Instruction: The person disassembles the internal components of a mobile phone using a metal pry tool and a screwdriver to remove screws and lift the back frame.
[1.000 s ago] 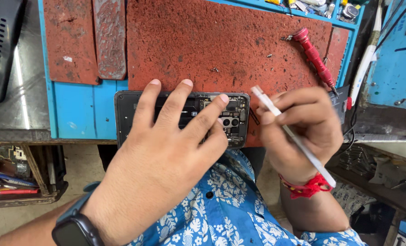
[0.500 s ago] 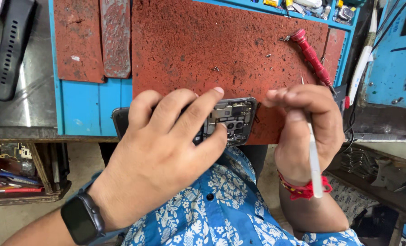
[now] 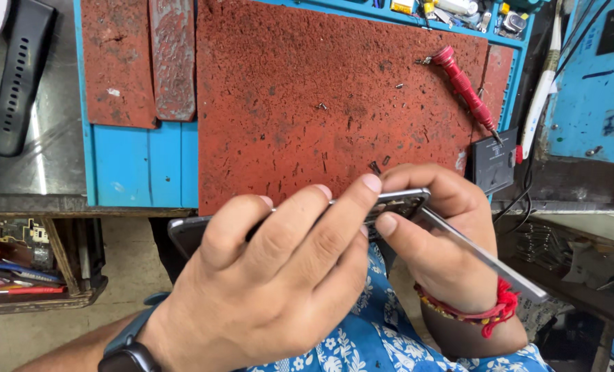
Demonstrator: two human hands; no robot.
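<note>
**Phone held edge-up at the mat's near edge**

The phone (image 3: 396, 204) sits lifted and tilted just off the near edge of the red mat (image 3: 321, 103) — gripped from both ends. The left hand (image 3: 279, 282) wraps over it, fingers pressed along its top. The right hand (image 3: 434, 241) pinches its far end and also holds a thin flat tool (image 3: 486, 258) that slants away from the mat. A red screwdriver (image 3: 465, 86) lies at the mat's far right corner; a black strap (image 3: 14, 76) lies well left of the mat.
</note>
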